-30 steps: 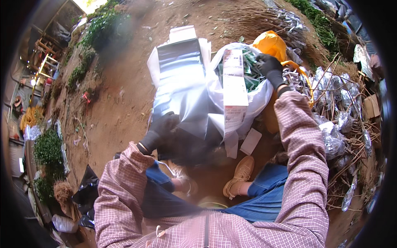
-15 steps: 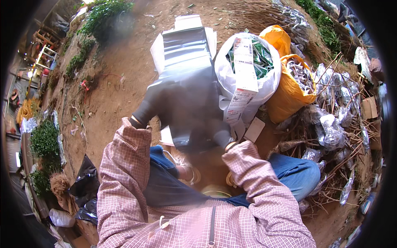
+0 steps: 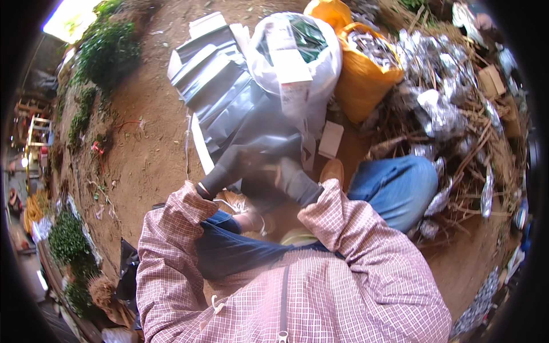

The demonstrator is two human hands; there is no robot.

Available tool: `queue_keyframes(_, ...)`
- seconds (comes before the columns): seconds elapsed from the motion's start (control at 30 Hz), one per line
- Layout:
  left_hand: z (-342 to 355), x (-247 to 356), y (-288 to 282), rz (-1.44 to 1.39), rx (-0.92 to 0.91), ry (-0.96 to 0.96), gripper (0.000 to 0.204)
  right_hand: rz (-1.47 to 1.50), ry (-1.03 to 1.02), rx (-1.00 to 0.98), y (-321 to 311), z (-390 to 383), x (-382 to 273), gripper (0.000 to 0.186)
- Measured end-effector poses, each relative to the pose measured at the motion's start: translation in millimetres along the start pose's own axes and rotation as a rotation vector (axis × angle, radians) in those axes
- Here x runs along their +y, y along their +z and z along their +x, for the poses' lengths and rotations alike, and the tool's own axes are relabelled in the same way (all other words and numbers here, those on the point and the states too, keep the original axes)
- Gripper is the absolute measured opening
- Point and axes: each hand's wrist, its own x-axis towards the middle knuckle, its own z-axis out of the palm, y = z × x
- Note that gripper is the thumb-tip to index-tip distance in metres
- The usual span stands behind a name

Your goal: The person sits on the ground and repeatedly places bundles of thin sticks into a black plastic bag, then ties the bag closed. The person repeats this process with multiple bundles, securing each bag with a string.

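Sheets of shiny dark grey plastic [image 3: 220,86], like flat mailing bags, lie on white card [image 3: 197,134] over the dirt ground ahead of me. My left hand [image 3: 240,163], in a dark glove, is closed at the near end of the plastic. Close beside it my right hand [image 3: 291,177], also dark-gloved, is closed there too. Dark plastic hangs bunched between and below both hands. Motion blurs the fingers, and their exact grip is hard to see. A strip of printed white labels [image 3: 291,66] drapes over a white sack [image 3: 326,74] holding green packets [image 3: 309,37].
Right of the white sack stands an orange bag [image 3: 363,83] filled with greyish pieces. Bare twigs bundled in clear plastic [image 3: 440,114] are heaped farther right. A small white card [image 3: 330,139] lies by my shoe [image 3: 331,170]. Green leafy plants [image 3: 106,60] are at the left.
Both hands have come closer together and nearer my body, with the plastic's near end drawn along. The view has shifted, so the sacks sit farther left and higher.
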Motion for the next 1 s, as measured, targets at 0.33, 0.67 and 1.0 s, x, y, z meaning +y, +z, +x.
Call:
queue_keyframes(0.33,37.3,78.7,-97.2,-0.367,0.259,-0.286,0.034,-0.812,-1.426,-0.357,19.2,-225.5,-51.4,0.033)
queue_keyframes(0.67,44.6,63.0,-75.0,-0.335,0.244,-0.375,0.037,-0.36,-0.793,1.939,-498.1,-396.3,36.7,0.061)
queue_keyframes(1.0,45.7,95.2,-58.1,-0.143,0.178,-0.367,0.038,0.457,-0.657,1.036,-569.7,-345.1,131.0,0.059)
